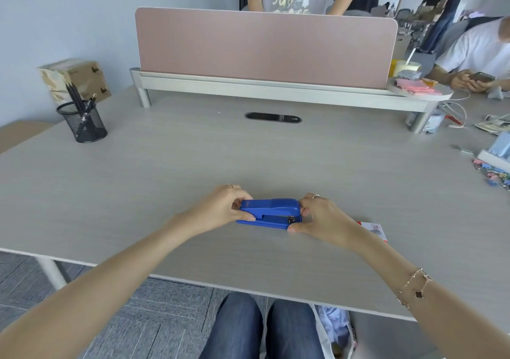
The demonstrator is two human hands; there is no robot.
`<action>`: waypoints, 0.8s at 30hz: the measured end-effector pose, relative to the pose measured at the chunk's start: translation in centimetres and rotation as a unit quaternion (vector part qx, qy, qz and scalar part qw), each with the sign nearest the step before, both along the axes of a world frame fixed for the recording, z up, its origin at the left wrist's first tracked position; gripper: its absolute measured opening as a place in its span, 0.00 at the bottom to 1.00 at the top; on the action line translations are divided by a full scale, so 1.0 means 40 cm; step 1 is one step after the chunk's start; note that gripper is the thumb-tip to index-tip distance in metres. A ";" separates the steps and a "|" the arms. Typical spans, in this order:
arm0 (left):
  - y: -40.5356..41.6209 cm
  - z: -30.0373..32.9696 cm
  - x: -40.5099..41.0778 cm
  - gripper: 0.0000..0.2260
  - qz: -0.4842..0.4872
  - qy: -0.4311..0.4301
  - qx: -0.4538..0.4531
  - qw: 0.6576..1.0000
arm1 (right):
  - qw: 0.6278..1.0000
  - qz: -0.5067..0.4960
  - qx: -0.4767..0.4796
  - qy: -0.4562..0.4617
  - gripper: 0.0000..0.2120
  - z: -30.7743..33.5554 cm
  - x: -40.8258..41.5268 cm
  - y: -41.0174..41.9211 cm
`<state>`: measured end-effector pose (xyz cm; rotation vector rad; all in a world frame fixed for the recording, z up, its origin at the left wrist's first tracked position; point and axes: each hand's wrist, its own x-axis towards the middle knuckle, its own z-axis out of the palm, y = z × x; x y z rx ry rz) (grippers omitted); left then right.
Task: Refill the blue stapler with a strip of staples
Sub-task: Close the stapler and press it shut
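Observation:
The blue stapler (pixel 271 211) lies on the grey table (pixel 248 154), lengthwise from left to right, with its top arm down. My left hand (pixel 220 206) grips its left end, thumb on the base. My right hand (pixel 320 218) grips its right end, fingers at the metal hinge part. A small red and white box (pixel 374 230), probably the staple box, lies on the table just right of my right wrist, partly hidden by it. No loose strip of staples shows.
A black mesh pen cup (pixel 82 122) stands at the far left, with tissue boxes (pixel 76 79) behind it. A pink divider screen (pixel 265 45) crosses the back. Binder clips (pixel 494 175) and clutter lie at the right edge. Other people stand behind the screen and sit at the right.

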<state>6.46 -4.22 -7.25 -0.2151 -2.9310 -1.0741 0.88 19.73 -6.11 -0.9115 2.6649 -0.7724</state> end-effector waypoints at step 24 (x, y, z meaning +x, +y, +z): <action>-0.070 0.085 -0.435 0.10 -0.009 0.071 -0.026 0.997 | 0.997 0.001 0.005 0.076 0.14 0.093 -0.437 -0.075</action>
